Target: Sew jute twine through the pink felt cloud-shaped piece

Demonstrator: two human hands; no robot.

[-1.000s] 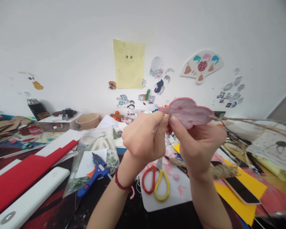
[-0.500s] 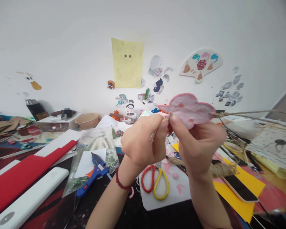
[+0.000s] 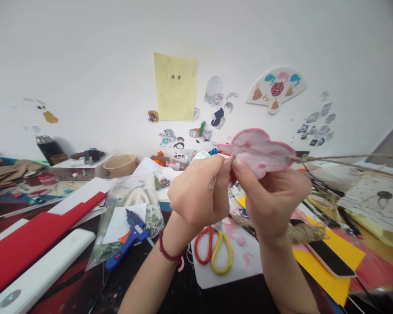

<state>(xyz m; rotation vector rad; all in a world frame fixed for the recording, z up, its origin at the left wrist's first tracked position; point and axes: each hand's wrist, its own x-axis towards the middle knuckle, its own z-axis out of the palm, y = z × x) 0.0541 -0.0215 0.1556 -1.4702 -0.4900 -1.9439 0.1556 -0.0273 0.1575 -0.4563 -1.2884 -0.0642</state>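
A pale pink cloud-shaped piece [image 3: 260,150] with a darker pink edge is held up in front of the wall. My right hand [image 3: 275,200] pinches its lower left part between thumb and fingers, and twine [image 3: 334,161] runs off from its right tip. My left hand [image 3: 199,189], with a dark red bracelet at the wrist, is closed, its thumb and finger meeting my right thumb at a small bit of cord. A thin light strand shows by the left fingers; what else they hold is hidden.
Below the hands, scissors [image 3: 222,253] with red and yellow handles lie on white paper [image 3: 242,274]. A blue glue gun [image 3: 131,240] is to the left, beside a white bar [image 3: 49,266]. To the right are a twine bundle [image 3: 306,233] and a phone [image 3: 330,258].
Both hands keep nearly the same place and grip. The pink piece has tilted very slightly.
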